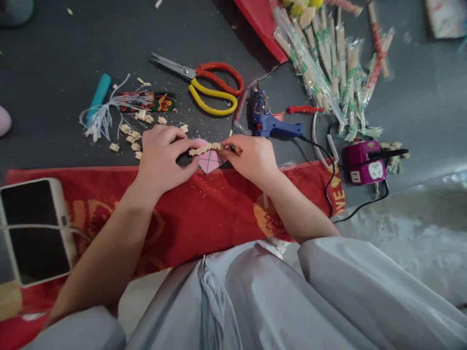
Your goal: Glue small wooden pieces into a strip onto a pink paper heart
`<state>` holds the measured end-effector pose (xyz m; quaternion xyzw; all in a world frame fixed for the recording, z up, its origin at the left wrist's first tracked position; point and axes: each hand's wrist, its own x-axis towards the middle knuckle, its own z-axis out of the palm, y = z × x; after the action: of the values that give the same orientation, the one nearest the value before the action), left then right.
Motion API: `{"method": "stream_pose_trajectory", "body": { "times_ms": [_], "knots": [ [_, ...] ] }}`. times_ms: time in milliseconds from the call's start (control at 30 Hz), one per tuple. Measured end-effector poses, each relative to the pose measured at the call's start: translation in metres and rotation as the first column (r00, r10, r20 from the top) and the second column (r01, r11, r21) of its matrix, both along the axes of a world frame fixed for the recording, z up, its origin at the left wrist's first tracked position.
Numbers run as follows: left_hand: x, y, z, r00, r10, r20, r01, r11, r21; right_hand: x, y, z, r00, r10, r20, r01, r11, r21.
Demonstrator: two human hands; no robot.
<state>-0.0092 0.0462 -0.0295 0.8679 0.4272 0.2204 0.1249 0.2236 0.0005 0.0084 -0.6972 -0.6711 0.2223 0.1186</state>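
Observation:
A short beige braided strip point(205, 148), like woven straw, spans the gap between my two hands, above a pink card point(211, 163) with dark crossed lines. The thumb and fingers of my left hand point(164, 158) close around the strip's left end. My right hand point(253, 156) pinches its right end between thumb and forefinger. Both hands partly cover the card, which lies at the edge of a red towel point(204, 214). Small beige woven pieces point(133, 137) lie scattered beyond my left hand.
Beyond my hands lie scissors point(215, 85) with red and yellow handles and a blue glue gun point(273, 124). Wrapped sticks point(335, 63) pile at the upper right. A purple power adapter point(365, 163) with cords sits right; a phone point(36, 231) lies left. White strings point(105, 114) lie near a teal tube point(99, 97).

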Motion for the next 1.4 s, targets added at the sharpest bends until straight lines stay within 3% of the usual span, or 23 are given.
{"method": "stream_pose_trajectory", "body": {
  "times_ms": [1000, 1400],
  "knots": [
    [-0.0014, -0.0002, 0.0053, 1.0, 0.005, 0.008, -0.004, 0.998, -0.067, -0.0033, -0.0031, 0.0006, 0.999, 0.038, 0.013, -0.038, 0.999, -0.024],
    [-0.0019, 0.0011, 0.0033, 1.0, -0.025, 0.008, 0.025, 1.0, 0.012, -0.0052, -0.0033, 0.0004, 0.999, 0.043, 0.012, -0.042, 0.999, -0.016]
  ]
}}
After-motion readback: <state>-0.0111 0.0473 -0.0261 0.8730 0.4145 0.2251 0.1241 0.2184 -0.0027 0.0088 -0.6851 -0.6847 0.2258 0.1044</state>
